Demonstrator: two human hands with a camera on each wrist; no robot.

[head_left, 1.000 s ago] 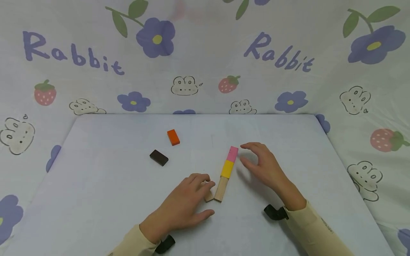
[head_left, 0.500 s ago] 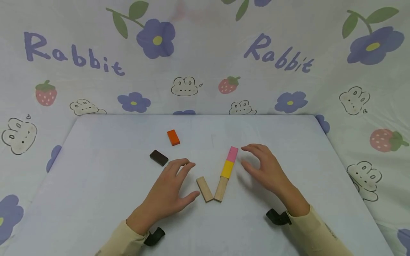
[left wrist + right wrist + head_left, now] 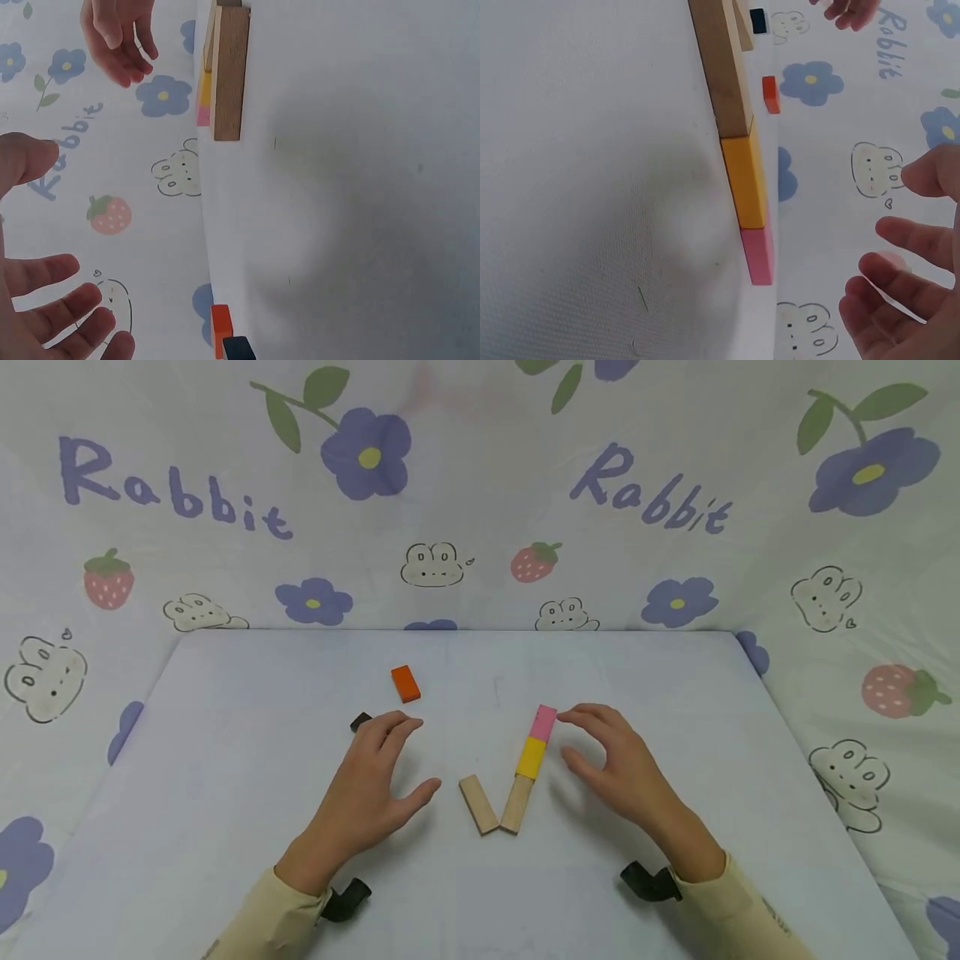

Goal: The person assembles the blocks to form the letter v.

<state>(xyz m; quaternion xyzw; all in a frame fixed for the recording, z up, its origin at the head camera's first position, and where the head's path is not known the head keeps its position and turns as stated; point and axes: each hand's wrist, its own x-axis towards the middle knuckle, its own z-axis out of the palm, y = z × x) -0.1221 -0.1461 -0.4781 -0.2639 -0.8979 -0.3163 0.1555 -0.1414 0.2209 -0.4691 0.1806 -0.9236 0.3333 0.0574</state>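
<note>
On the white table, a pink block (image 3: 543, 722), a yellow block (image 3: 531, 757) and a bare wooden block (image 3: 517, 806) lie end to end in a slanting row. A second wooden block (image 3: 478, 804) meets the row's near end, so the two form a V. My left hand (image 3: 360, 793), fingers loosely bent and holding nothing, hovers over a dark block (image 3: 361, 721) and hides most of it. Beyond lies an orange block (image 3: 406, 683). Beside the pink block, my right hand (image 3: 622, 768) is held above the table with thumb and fingers apart, gripping nothing.
A patterned cloth (image 3: 480, 485) with flowers and rabbits hangs behind the table (image 3: 637, 677) and along its sides. A black wrist mount (image 3: 347, 900) sits under the left sleeve, another black mount (image 3: 649, 882) under the right one.
My left hand has left the left wooden block and moved left and away from me, over the dark block. My right hand has barely shifted. The blocks stay where they were.
</note>
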